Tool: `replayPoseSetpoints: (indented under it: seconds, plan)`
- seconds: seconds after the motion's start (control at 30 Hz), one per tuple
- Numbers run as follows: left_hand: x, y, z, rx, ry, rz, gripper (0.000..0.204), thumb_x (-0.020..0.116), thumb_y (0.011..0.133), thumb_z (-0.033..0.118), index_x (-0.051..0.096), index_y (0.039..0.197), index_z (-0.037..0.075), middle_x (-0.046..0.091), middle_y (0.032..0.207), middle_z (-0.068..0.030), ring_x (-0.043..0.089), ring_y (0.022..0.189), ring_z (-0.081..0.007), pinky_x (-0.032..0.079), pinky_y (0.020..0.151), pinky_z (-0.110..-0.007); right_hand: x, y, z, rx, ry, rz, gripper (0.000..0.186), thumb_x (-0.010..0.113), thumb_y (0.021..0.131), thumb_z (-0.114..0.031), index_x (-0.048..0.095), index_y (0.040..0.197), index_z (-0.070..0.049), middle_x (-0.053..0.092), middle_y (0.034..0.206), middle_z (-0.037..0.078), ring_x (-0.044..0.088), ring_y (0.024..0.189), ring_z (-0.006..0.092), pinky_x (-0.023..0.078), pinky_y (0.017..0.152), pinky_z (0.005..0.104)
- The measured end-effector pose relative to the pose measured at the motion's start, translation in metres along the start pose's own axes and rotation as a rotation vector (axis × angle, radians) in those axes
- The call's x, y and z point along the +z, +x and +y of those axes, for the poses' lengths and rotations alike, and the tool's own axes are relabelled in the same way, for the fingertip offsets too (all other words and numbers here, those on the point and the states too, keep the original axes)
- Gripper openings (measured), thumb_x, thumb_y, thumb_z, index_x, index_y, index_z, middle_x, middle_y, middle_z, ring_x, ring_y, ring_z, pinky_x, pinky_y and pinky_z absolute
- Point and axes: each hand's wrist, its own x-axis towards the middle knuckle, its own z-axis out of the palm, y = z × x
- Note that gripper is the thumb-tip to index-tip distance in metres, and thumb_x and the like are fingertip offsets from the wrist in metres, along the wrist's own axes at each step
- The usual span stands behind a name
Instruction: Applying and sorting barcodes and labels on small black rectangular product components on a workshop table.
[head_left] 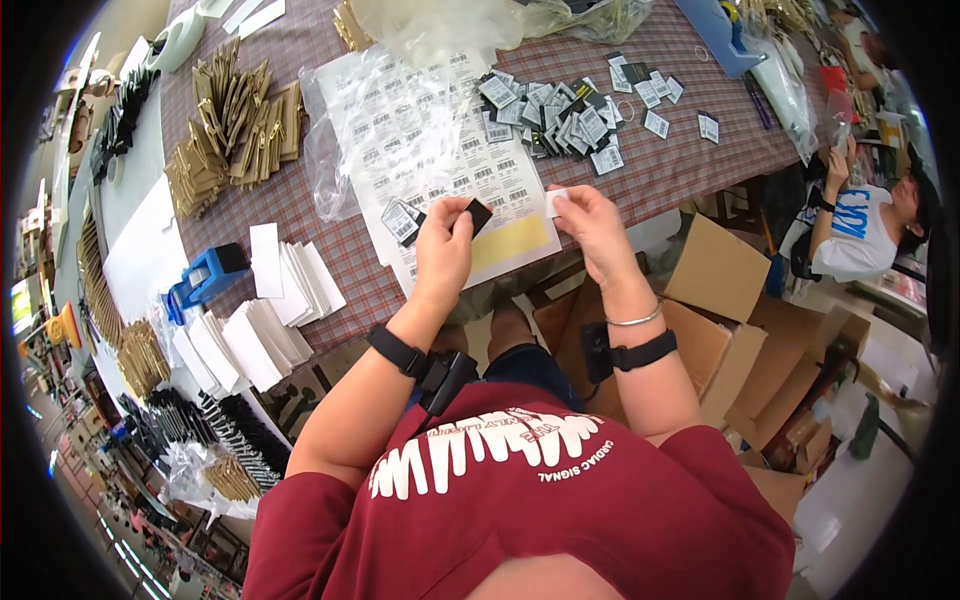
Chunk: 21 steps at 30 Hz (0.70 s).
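My left hand [443,250] is closed on a small black card [480,214], held over the near part of a sheet of printed barcode labels [500,190]. Between the thumb and fingers of my right hand [597,235] is a small white label [553,201], just off the sheet's right edge. The two hands are apart. A bare yellowish strip [512,243] shows along the sheet's near edge. A few black cards with white labels [399,216] lie beside my left hand. Beyond my hands, a loose heap of similar labelled cards [560,118] spreads over the checked cloth.
Clear plastic bags [335,150] cover part of the sheet. At left are brown card pieces [235,125], a blue tape dispenser [210,278] and white card strips [295,285]. Open cardboard boxes [715,270] stand below the table's right side. Another person [865,230] is at far right.
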Motion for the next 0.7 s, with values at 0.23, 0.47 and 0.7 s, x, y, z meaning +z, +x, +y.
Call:
replayPoseSetpoints:
  seconds: [0.23, 0.47, 0.7]
  plan:
    - [-0.010, -0.003, 0.019, -0.099, -0.101, 0.127, 0.013, 0.056, 0.083, 0.000, 0.056, 0.096, -0.001, 0.061, 0.084, -0.0049, 0.056, 0.071, -0.0079, 0.046, 0.062, -0.022, 0.027, 0.012, 0.004, 0.102, 0.031, -0.186, 0.017, 0.061, 0.085, -0.013, 0.058, 0.098, -0.002, 0.060, 0.091, 0.003, 0.055, 0.079, 0.0089, 0.044, 0.074, 0.0224]
    - [0.026, 0.009, 0.010, 0.282, 0.424, 0.173, 0.025, 0.067, 0.073, 0.005, 0.059, 0.097, 0.004, 0.060, 0.089, -0.0066, 0.057, 0.082, -0.0190, 0.046, 0.071, -0.029, -0.003, -0.009, -0.005, -0.194, -0.116, 0.040, 0.027, 0.053, 0.086, -0.004, 0.051, 0.112, 0.001, 0.054, 0.105, 0.006, 0.053, 0.087, 0.0096, 0.044, 0.076, 0.0219]
    - [0.061, -0.024, 0.030, 0.817, 0.809, 0.017, 0.044, 0.069, 0.063, 0.011, 0.058, 0.105, 0.013, 0.054, 0.103, -0.0043, 0.050, 0.098, -0.0244, 0.038, 0.082, -0.037, 0.017, -0.028, -0.002, -0.117, 0.181, 0.077, 0.034, 0.047, 0.086, -0.005, 0.044, 0.120, 0.000, 0.048, 0.118, 0.008, 0.048, 0.101, 0.0125, 0.041, 0.085, 0.0258]
